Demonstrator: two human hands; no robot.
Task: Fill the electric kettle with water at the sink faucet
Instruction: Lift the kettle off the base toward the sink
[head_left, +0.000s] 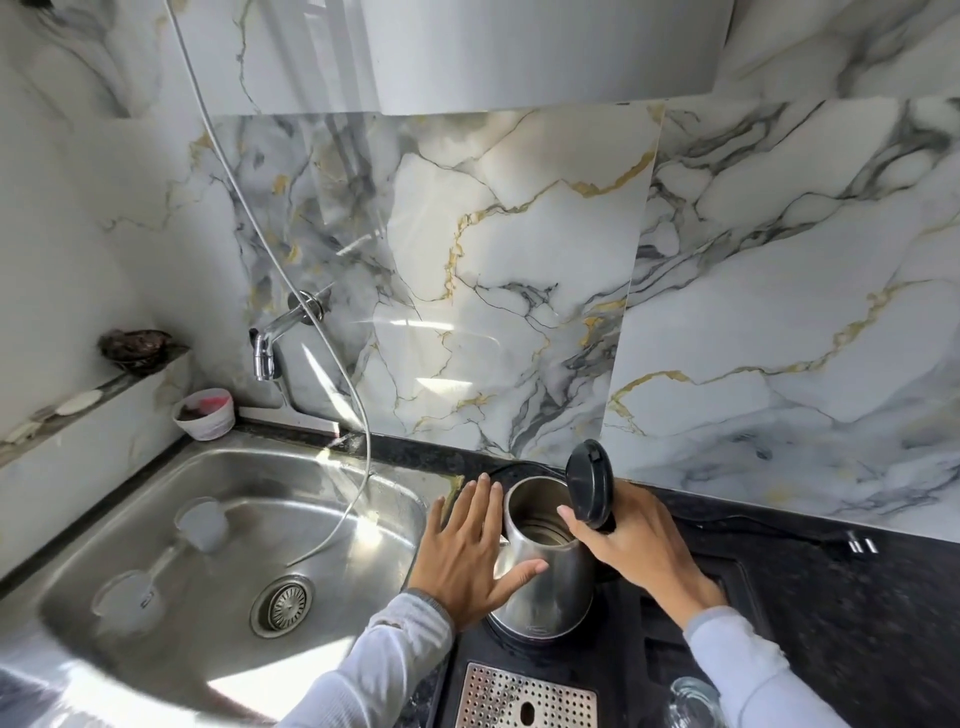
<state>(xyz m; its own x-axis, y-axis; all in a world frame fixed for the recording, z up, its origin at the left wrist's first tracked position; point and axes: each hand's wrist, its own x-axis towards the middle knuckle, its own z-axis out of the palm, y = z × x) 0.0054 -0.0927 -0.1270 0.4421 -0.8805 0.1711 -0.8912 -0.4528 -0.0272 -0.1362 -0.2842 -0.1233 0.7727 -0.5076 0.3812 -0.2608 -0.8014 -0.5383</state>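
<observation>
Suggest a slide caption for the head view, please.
Both hands steady the open-lidded kettle beside the sink.

Kettle (540, 577) under the right grip (631, 540): brushed steel body, satin sheen, with a matt black plastic lid (589, 486). Left of the left grip (467, 551): sink (130, 545) in scuffed stainless steel, faucet (275, 338) in polished chrome. Table (831, 597) dark speckled stone, wall (519, 260) glossy marble-look panels, sleeves (363, 670) soft grey knit.
</observation>
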